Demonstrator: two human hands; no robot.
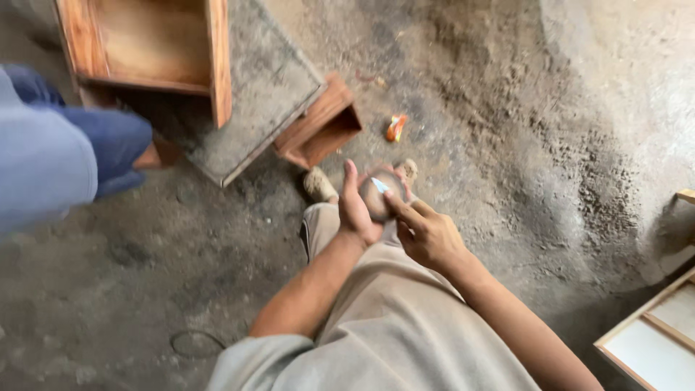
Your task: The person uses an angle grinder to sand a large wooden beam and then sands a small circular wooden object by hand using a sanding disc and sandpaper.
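My left hand (356,208) holds a small round brownish object (380,197) with a pale patch on top, out in front of my lap. My right hand (426,233) is beside it, index finger stretched onto the object's top; whether it grips anything I cannot tell. Both forearms reach out over my beige trousers (391,318). My two shoes (319,185) show on the dirt floor just beyond the hands.
A wooden cabinet frame (217,65) and a grey panel (264,87) lie on the floor ahead, with a small wooden box (322,127). An orange wrapper (395,127) lies nearby. Another person's blue-clad leg (79,152) is at left. A framed white panel (651,340) sits at right.
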